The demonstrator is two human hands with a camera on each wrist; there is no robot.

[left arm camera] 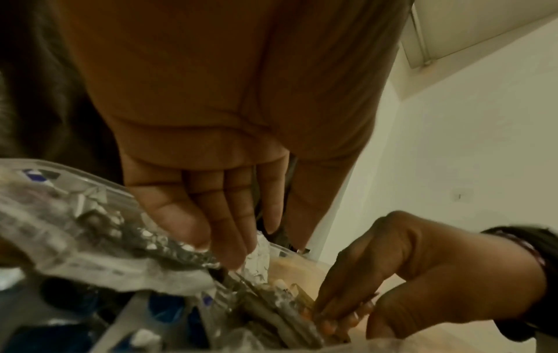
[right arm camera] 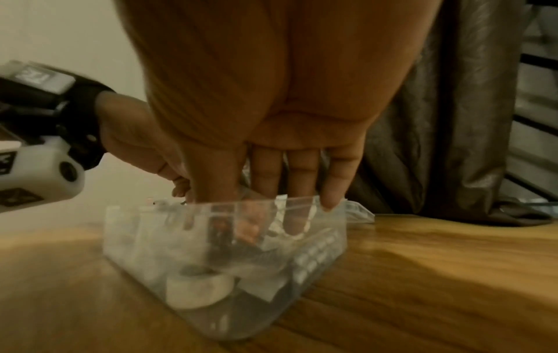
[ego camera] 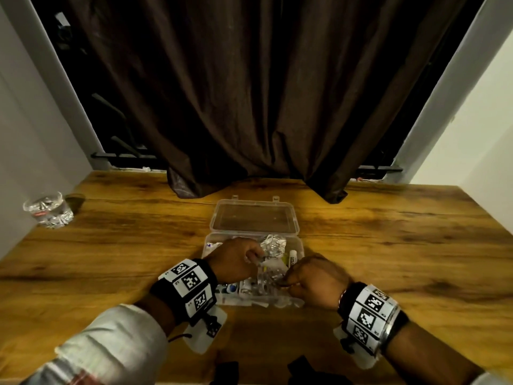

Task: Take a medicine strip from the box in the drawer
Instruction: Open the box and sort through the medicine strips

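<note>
A clear plastic box (ego camera: 301,247) stands on the wooden table with its lid (ego camera: 254,218) laid flat behind it. It is crammed with silver medicine strips (ego camera: 273,244). My left hand (ego camera: 254,257) reaches in from the left; its fingers hang fairly straight and their tips touch a crumpled silver strip (left arm camera: 169,250), thumb apart. My right hand (ego camera: 283,283) reaches in at the near right and pinches a strip (left arm camera: 290,317) between thumb and fingers (left arm camera: 335,320). In the right wrist view those fingers (right arm camera: 296,222) dip behind the box wall (right arm camera: 151,238).
A faceted drinking glass (ego camera: 48,209) stands at the table's far left. A dark curtain (ego camera: 249,107) hangs onto the table's back edge, just behind the lid. A white tape roll (right arm camera: 199,289), a white tube (ego camera: 293,258) and blue capsule strips (ego camera: 231,289) also lie in the box.
</note>
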